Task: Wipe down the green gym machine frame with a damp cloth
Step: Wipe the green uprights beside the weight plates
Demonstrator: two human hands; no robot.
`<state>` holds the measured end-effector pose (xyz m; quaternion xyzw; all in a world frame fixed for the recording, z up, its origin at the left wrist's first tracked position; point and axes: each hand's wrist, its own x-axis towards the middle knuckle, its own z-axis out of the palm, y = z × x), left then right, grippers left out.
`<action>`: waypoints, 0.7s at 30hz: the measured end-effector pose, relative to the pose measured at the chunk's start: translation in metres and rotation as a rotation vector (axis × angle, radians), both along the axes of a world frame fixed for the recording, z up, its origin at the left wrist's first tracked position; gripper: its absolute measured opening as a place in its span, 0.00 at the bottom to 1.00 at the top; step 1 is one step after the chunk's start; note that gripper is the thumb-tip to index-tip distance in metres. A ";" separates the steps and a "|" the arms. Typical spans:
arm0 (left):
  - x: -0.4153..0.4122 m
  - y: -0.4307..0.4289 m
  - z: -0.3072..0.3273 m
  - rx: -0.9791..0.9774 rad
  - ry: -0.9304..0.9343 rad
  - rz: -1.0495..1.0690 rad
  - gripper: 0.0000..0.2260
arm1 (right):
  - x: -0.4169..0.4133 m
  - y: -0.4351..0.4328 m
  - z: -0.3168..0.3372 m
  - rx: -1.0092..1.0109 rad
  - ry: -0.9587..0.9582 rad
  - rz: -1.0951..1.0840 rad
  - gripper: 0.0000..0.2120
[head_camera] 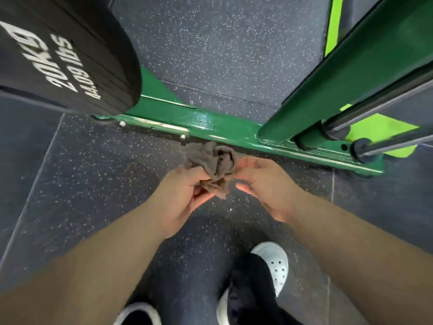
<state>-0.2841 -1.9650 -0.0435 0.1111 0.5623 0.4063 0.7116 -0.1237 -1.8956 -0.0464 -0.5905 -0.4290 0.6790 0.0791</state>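
A crumpled grey-brown cloth (215,164) is held between both hands above the floor, just in front of the green machine frame. My left hand (185,195) grips its lower left part with curled fingers. My right hand (262,181) pinches its right side with thumb and fingers. The green base bar (210,124) of the frame lies across the floor beyond the cloth and looks glossy and wet in the middle. A green upright post (328,80) rises from the bar at the right.
A black 20 kg weight plate (61,57) hangs at upper left over the bar's end. Dark steel guide rods (379,102) run beside the post. Speckled rubber floor (222,43) lies all around. White clogs (274,263) stand below my arms.
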 end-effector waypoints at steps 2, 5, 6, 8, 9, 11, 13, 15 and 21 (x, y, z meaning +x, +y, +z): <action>0.000 -0.015 0.048 -0.002 0.084 -0.107 0.12 | 0.005 -0.013 0.048 -0.042 0.060 -0.079 0.10; -0.013 -0.034 0.137 0.008 0.281 -0.210 0.18 | -0.005 -0.036 0.140 -0.098 0.241 -0.146 0.10; -0.021 -0.039 0.168 0.047 0.327 -0.229 0.19 | -0.016 -0.043 0.170 -0.104 0.278 -0.157 0.12; -0.027 -0.047 0.224 0.085 0.299 -0.193 0.18 | -0.029 -0.053 0.222 -0.111 0.280 -0.189 0.20; -0.029 -0.049 0.256 0.115 0.284 -0.162 0.16 | -0.034 -0.055 0.251 -0.096 0.259 -0.208 0.22; -0.038 -0.054 0.303 0.180 0.346 -0.107 0.10 | -0.049 -0.056 0.298 -0.043 0.225 -0.152 0.19; -0.050 -0.059 0.345 0.182 0.402 -0.081 0.08 | -0.058 -0.057 0.339 0.003 0.213 -0.117 0.19; -0.063 -0.065 0.383 0.202 0.437 -0.051 0.12 | -0.065 -0.056 0.374 -0.005 0.205 -0.118 0.20; -0.090 -0.102 0.483 0.326 0.334 -0.012 0.19 | -0.082 -0.074 0.479 0.013 0.389 -0.080 0.20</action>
